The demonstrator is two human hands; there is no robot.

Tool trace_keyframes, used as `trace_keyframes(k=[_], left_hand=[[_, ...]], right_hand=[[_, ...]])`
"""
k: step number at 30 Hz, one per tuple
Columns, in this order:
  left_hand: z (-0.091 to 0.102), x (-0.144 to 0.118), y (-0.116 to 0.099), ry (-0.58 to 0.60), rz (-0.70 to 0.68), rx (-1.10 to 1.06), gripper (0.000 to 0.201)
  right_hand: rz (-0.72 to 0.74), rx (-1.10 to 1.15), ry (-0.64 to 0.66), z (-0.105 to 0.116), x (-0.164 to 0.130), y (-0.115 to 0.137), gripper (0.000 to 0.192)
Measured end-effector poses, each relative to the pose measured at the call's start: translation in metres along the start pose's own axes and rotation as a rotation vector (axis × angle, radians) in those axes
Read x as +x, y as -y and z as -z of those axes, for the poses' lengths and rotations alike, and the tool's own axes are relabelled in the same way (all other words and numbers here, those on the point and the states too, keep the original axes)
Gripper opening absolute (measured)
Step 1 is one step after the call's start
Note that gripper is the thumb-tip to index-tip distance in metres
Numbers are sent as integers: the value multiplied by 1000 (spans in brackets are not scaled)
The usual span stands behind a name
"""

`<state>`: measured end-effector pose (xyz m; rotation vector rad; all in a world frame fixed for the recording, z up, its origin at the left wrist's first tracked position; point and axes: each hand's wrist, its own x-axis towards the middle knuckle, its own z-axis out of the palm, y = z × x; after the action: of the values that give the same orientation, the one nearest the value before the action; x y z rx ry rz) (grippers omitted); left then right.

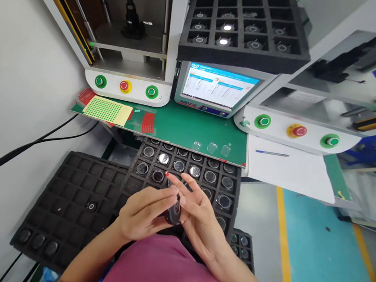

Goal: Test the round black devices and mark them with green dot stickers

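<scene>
A dark round watch case (175,213) is held on edge between my hands, in front of my body. My left hand (148,211) is closed on it, fingers along its upper side and thumb beneath. My right hand (202,213) steadies its right side with the thumb, while its index finger stretches out to the left. A small red sticker (167,174) sits on that fingertip. Below the hands lies a black foam tray (236,192) with round watch cases in its compartments; my hands hide part of it.
At the left lies another foam tray (76,191) with a few watch parts. Green dot stickers (106,110) and red stickers (148,123) lie on the green bench (176,126). Behind stand a screen (217,88), two presses with buttons, and a stacked foam tray (241,59). A pen (272,153) rests on paper.
</scene>
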<state>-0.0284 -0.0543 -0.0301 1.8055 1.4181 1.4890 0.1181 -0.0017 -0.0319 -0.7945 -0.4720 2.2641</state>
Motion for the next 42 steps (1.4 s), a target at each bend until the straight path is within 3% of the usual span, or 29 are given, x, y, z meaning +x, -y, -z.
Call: trace_keyframes(k=[3,6,8,12,14,18,23,30,37,42], left_hand=[[-1,-9,1,-88,79,-72,50],[-4,-15,-1,-214,160,-271,64],[-7,-15,-5,-270,260,-425,60],[-7,-5,-10,-196,502,-676,55],[-4,1,-11,-118,548,-777,54],[1,5,-13,14,510,-841,41],[-4,-3,-18,72,398,-729,54],[-8,-9,-23,80,276,-529,62],[-10,-8,-23,53,195,-506,59],[-11,-8,-21,77,214,-523,58]], right_hand=[[115,-88,-14,-3,-1,0,48],[348,-200,-105,-4,-1,3,38],[469,-237,-129,-4,-2,5,35],[573,-288,-125,-5,-5,9,32],[598,-322,-122,-6,-7,10,34],[676,-410,-151,-8,-12,11,44],[841,-529,-189,-11,-19,9,52],[987,-671,-131,-13,-25,13,61],[1007,-669,-266,-13,-24,14,56],[896,-580,-206,-13,-25,15,54]])
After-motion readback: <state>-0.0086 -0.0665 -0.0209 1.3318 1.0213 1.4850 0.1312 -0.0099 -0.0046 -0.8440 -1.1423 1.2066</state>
